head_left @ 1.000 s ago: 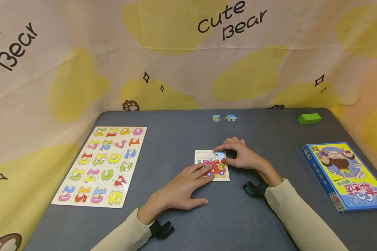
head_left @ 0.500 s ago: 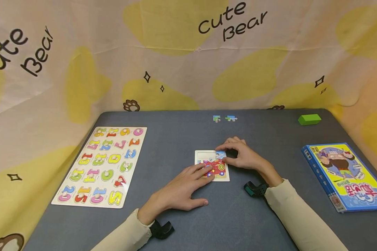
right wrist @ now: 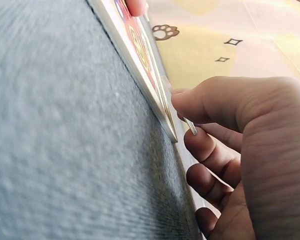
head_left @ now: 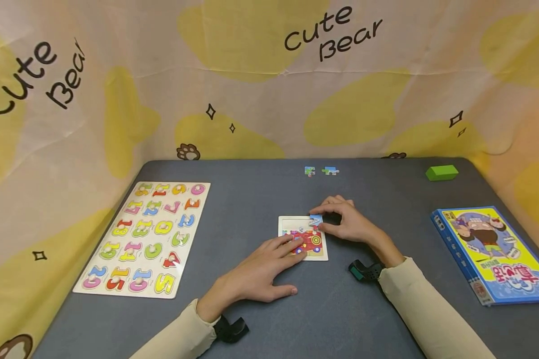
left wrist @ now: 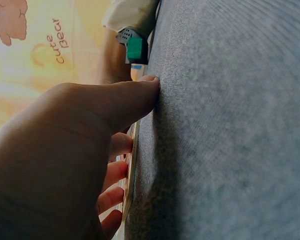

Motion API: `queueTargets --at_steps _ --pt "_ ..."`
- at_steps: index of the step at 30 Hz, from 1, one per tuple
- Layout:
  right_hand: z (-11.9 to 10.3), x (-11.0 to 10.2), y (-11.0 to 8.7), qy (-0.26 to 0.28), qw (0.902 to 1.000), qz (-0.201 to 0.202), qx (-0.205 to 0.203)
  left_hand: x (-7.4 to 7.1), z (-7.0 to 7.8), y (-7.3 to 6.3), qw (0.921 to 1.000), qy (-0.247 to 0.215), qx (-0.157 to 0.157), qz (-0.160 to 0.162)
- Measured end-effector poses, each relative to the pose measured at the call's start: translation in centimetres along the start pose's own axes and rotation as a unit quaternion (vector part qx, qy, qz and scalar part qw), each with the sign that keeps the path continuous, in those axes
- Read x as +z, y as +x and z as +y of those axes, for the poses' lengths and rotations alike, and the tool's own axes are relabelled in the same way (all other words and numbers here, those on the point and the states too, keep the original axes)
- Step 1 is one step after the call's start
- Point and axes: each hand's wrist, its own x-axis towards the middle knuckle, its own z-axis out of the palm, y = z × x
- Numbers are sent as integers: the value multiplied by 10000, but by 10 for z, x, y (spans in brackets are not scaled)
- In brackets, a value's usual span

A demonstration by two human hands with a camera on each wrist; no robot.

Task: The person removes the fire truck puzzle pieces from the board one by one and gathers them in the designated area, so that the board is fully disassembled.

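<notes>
A small jigsaw board (head_left: 292,223) with a pale rim and a red vehicle picture lies at the middle of the table. My left hand (head_left: 260,269) rests its outstretched fingers on the lower left of the picture, thumb off to the side on the table. At the board's upper right corner, my right hand (head_left: 348,219) pinches a blue jigsaw piece (head_left: 316,220) between thumb and forefinger. The right wrist view shows the thin edge of the piece (right wrist: 191,126) tilted beside the board's corner. The left fingers cover part of the picture.
Two loose jigsaw pieces (head_left: 330,170) lie near the far edge, and a green block (head_left: 442,173) sits at the far right. A number board (head_left: 179,254) lies on the left. On the right is a blue and yellow box (head_left: 494,249). A printed curtain (head_left: 260,99) hangs behind.
My right hand has shifted slightly right with the jigsaw piece, baring more of the board's upper recess. The left hand has stayed in place. The curtain at the left has moved.
</notes>
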Motion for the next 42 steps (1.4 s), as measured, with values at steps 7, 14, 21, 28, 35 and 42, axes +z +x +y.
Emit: queueTargets --at_steps 7,14,21,28,35,42 --pt "6 -6 1 48 9999 96 82 -1 1 0 10000 45 -7 51" --pt "17 -14 -1 66 9995 248 162 0 1 -1 10000 43 -8 73" --pt "29 -28 -2 109 9982 484 328 1 0 -1 9999 98 -16 89" --pt "44 -51 -5 40 9947 611 827 1 1 -2 10000 68 -9 58" --pt "58 -68 -1 -32 9898 572 1307 2 2 -2 9999 78 17 82" --pt "67 -75 9 -77 9860 494 1590 0 2 -1 9999 111 36 114"
